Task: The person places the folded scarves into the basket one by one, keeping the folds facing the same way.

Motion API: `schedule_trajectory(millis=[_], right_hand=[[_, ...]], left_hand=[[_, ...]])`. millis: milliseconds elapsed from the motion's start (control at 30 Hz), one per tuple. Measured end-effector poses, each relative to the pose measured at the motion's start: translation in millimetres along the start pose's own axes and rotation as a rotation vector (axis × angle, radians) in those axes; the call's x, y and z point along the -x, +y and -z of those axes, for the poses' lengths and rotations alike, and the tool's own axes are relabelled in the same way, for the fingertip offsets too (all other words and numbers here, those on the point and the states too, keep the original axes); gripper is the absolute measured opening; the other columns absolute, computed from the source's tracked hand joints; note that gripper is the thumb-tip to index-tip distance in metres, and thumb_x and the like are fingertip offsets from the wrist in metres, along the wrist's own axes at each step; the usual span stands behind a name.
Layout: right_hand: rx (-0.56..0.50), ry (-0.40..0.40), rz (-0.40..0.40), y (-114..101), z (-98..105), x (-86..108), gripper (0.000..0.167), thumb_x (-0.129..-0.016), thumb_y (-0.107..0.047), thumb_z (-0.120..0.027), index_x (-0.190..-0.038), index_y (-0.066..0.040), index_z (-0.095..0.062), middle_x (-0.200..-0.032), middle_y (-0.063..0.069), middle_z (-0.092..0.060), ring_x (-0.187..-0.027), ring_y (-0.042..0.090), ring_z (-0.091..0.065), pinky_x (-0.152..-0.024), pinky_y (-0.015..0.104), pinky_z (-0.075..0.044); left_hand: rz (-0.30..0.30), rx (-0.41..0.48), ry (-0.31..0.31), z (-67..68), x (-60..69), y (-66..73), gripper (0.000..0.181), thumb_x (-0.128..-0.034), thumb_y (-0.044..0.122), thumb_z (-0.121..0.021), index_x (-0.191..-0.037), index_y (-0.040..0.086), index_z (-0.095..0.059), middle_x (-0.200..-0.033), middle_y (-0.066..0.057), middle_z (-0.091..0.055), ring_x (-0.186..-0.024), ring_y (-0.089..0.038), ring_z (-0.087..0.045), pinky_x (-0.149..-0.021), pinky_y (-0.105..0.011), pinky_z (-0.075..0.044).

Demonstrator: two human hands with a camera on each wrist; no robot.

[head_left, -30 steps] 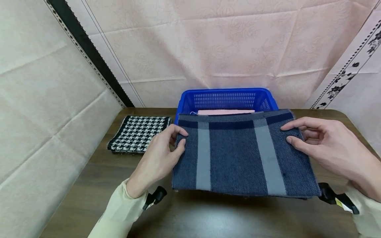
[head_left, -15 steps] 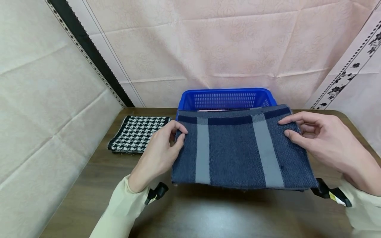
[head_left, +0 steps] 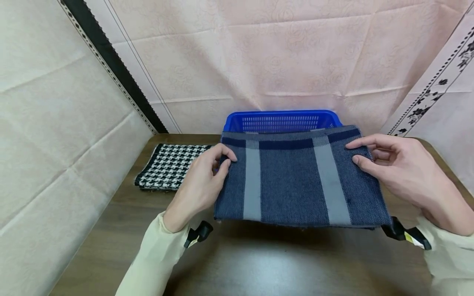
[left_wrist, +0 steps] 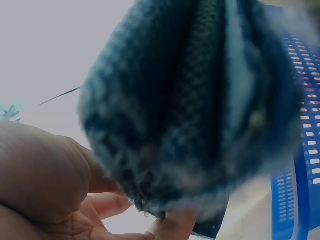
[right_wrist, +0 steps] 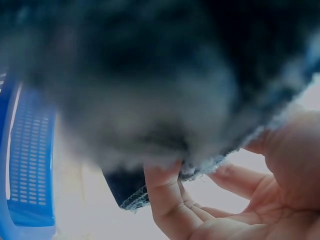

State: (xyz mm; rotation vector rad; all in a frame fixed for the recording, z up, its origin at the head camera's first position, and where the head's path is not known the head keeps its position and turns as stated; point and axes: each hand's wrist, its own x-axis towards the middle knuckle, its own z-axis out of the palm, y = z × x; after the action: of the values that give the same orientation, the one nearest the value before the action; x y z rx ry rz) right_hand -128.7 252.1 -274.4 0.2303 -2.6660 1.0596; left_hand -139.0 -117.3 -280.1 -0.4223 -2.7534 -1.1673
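Note:
A folded dark blue scarf (head_left: 289,181) with two light grey stripes is held up in front of me, tilted above the table. My left hand (head_left: 200,181) pinches its left edge between thumb and fingers. At the right edge, my right hand (head_left: 411,176) pinches it, thumb on the front face. In the left wrist view the folded layers of the scarf (left_wrist: 185,100) bulge, with a fuzzy edge over the fingers. The blurred scarf (right_wrist: 145,100) fills the top of the right wrist view. Behind it stands a blue plastic basket (head_left: 281,121), its front hidden by the scarf.
A folded black-and-white houndstooth cloth (head_left: 170,166) lies on the brown wooden table (head_left: 111,242) left of the basket. Pale patterned fabric (head_left: 259,53) hangs behind the table and along the left side.
Both hands have moved the scarf up and away from me toward the basket. It now covers more of the basket, hiding the pink item seen inside earlier. The houndstooth cloth has stayed put.

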Motion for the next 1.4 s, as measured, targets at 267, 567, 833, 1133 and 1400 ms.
schedule_trajectory(millis=[267,567,833,1133,1400], right_hand=[[-0.038,-0.009,-0.015,1,0,-4.3,0.015,-0.095,-0.02,-0.073,-0.11,-0.023,-0.074,-0.053,-0.009,-0.042,-0.054,0.01,-0.04,-0.055,0.029,-0.031],[-0.053,-0.019,-0.123,3,0,-11.8,0.02,-0.097,-0.03,-0.07,-0.115,-0.022,-0.074,-0.068,-0.013,-0.064,-0.059,0.009,-0.048,-0.052,0.03,-0.034],[-0.075,-0.054,-0.16,9,2,-15.3,0.029,-0.097,-0.035,-0.069,-0.122,-0.02,-0.072,-0.089,-0.028,-0.069,-0.074,-0.001,-0.058,-0.058,0.022,-0.042],[-0.137,-0.086,-0.135,13,0,-18.8,0.032,-0.098,-0.031,-0.069,-0.127,-0.018,-0.071,-0.102,-0.03,-0.067,-0.08,-0.002,-0.059,-0.06,0.021,-0.042],[-0.173,-0.131,-0.122,18,-1,-24.3,0.037,-0.098,-0.03,-0.069,-0.133,-0.019,-0.067,-0.124,-0.022,-0.062,-0.094,-0.011,-0.06,-0.067,0.013,-0.045]], left_hand=[[0.014,-0.016,-0.003,-1.8,-7.8,1.6,0.019,-0.1073,0.012,-0.049,-0.113,0.017,-0.067,-0.123,-0.005,-0.063,-0.096,-0.023,-0.054,-0.083,-0.038,-0.044],[0.047,0.026,-0.025,-2.7,-12.1,3.1,0.021,-0.1029,0.015,-0.055,-0.121,0.018,-0.066,-0.127,-0.007,-0.06,-0.102,-0.023,-0.053,-0.085,-0.037,-0.045],[0.053,0.029,-0.051,-3.4,-15.1,1.1,0.026,-0.1004,0.017,-0.062,-0.127,0.02,-0.066,-0.121,-0.008,-0.058,-0.093,-0.024,-0.053,-0.075,-0.035,-0.046],[0.01,0.056,-0.009,-5.1,-20.6,-4.8,0.016,-0.1023,0.011,-0.06,-0.115,0.016,-0.067,-0.13,-0.009,-0.061,-0.106,-0.026,-0.063,-0.09,-0.043,-0.054],[0.042,0.041,0.004,-5.8,-23.6,-3.7,0.018,-0.1047,0.014,-0.056,-0.116,0.017,-0.07,-0.136,-0.009,-0.06,-0.115,-0.027,-0.059,-0.1,-0.045,-0.05]])
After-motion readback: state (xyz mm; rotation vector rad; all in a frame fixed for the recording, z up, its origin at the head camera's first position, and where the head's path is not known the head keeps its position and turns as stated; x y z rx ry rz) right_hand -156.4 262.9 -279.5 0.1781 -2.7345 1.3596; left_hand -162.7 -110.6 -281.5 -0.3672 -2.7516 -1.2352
